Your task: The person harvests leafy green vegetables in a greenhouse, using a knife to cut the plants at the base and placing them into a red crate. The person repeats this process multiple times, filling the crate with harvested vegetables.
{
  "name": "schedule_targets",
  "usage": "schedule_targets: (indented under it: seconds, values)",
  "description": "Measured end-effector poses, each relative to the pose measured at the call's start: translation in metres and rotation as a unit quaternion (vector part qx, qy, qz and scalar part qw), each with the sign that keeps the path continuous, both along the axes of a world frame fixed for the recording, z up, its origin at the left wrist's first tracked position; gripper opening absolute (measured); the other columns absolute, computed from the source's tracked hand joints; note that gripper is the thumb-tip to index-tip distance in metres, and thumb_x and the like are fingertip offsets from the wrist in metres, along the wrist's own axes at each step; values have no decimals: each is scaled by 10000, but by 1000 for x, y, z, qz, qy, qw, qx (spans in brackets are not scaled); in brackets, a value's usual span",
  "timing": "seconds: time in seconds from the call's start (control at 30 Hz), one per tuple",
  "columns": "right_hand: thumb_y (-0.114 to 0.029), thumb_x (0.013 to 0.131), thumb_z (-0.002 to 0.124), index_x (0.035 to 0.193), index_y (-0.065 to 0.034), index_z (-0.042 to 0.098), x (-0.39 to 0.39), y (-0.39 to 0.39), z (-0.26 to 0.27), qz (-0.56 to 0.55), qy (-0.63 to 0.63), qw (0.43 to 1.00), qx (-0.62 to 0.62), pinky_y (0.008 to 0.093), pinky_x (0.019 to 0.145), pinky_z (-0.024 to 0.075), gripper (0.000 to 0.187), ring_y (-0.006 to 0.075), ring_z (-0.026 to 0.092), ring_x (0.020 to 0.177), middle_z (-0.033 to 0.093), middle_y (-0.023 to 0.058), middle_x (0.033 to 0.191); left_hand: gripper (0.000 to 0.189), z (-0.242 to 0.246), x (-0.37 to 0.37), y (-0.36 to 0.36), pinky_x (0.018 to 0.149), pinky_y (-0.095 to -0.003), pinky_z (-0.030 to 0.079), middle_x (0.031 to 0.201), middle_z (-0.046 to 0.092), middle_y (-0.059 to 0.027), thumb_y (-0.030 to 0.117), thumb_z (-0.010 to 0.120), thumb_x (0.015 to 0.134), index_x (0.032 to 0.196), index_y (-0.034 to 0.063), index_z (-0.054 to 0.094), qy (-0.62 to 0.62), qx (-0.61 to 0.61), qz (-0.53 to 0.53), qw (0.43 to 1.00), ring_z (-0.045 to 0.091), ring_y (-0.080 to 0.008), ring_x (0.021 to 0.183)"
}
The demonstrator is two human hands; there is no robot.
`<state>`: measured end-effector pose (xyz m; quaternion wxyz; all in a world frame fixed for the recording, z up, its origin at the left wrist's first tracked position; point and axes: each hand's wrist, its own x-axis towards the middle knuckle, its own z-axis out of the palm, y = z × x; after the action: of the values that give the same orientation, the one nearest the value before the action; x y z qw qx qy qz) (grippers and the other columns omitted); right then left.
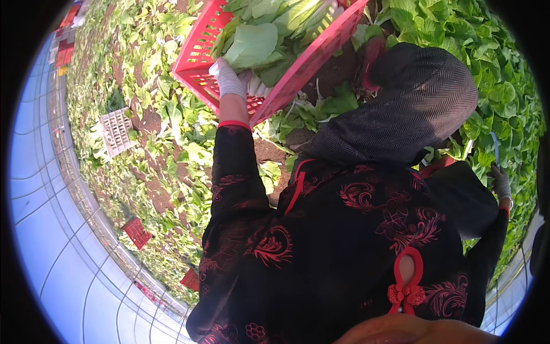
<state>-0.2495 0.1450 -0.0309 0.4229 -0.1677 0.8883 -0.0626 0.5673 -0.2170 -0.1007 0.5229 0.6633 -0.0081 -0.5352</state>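
Observation:
My left hand (232, 81), in a pale glove, reaches into a red plastic crate (296, 71). It touches the leafy green vegetables (253, 45) piled inside, close to their white stems (258, 88). Leaves cover part of the fingers, so I cannot tell whether they grip a plant. Off to the right, my right hand (502, 182), also gloved, grips a knife (496, 148). Its blade points away from me, over the growing greens (502, 99).
My bent knee (412, 99) is just right of the crate. Loose leaves and cut stems litter the soil (275, 155). A white crate (116, 131) and red crates (136, 233) (190, 279) stand farther left in the field. A gridded translucent wall (51, 215) curves along the left.

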Motion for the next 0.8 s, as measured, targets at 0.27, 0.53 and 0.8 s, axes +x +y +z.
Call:
schedule_targets:
  seconds: [0.27,0.53,0.8]
  values:
    - [-404,928,586,1247,-139,560,-12,22,-2,-28,6,999,-24,286,366,359,415,102,403,441,641,28,871,693,15,3,-19,605,-415,612,1217,585,-213,449,493,923,1529,220,247,-404,69,-175,895,680,-306,882]
    - [-412,937,578,1274,-168,562,-20,39,-4,-60,4,998,-28,278,367,327,416,93,365,429,636,11,855,424,6,64,-96,967,-457,456,1196,614,-219,322,437,911,1253,151,619,-680,68,-572,453,595,-379,1103]
    - [-419,913,596,1266,-145,568,-14,45,2,-58,28,998,-23,259,357,312,447,96,373,421,636,28,864,1159,-4,40,-83,1110,-412,344,1529,275,-151,385,834,637,1519,47,162,-656,-21,-700,280,332,-347,1389]
